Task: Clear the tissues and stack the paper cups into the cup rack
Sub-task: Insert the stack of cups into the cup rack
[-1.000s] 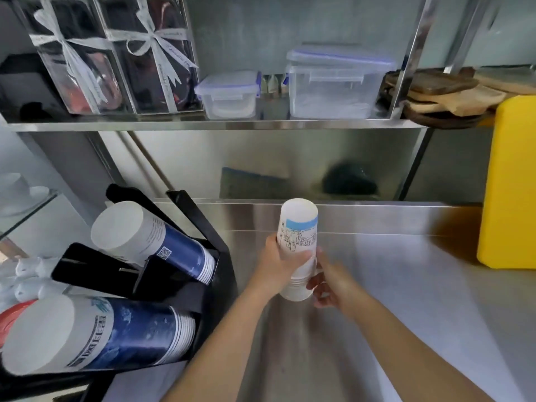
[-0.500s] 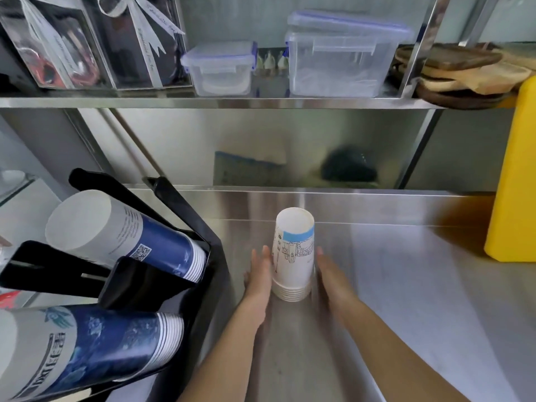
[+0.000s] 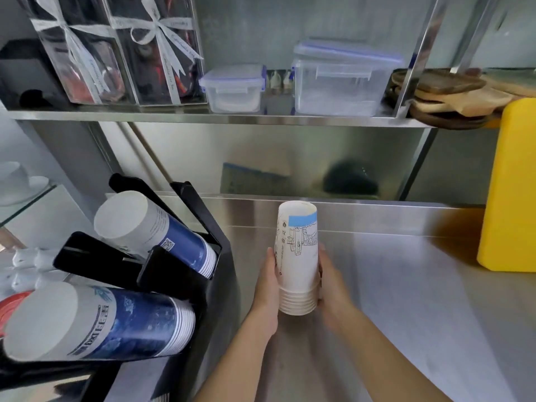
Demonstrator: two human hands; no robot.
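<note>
A stack of white paper cups [image 3: 296, 256] with a blue band and line drawing stands upside down, rims at the bottom, over the steel counter [image 3: 406, 300]. My left hand [image 3: 268, 291] presses its left side and my right hand [image 3: 330, 288] its right side, so both hold it. At the left stands a black cup rack [image 3: 98, 264]. It holds two lying stacks of blue-and-white cups: an upper one [image 3: 153, 232] and a lower one [image 3: 95, 322]. No tissues are in view.
A yellow container [image 3: 510, 187] stands at the counter's right. The steel shelf [image 3: 203, 116] above carries clear lidded boxes [image 3: 345, 79], ribboned gift boxes [image 3: 116, 50] and wooden boards [image 3: 452, 94]. White crockery [image 3: 17, 181] sits at far left.
The hands went from gripping the stack to flat beside it on the counter, then closed on its sides again. The stack now looks held slightly higher.
</note>
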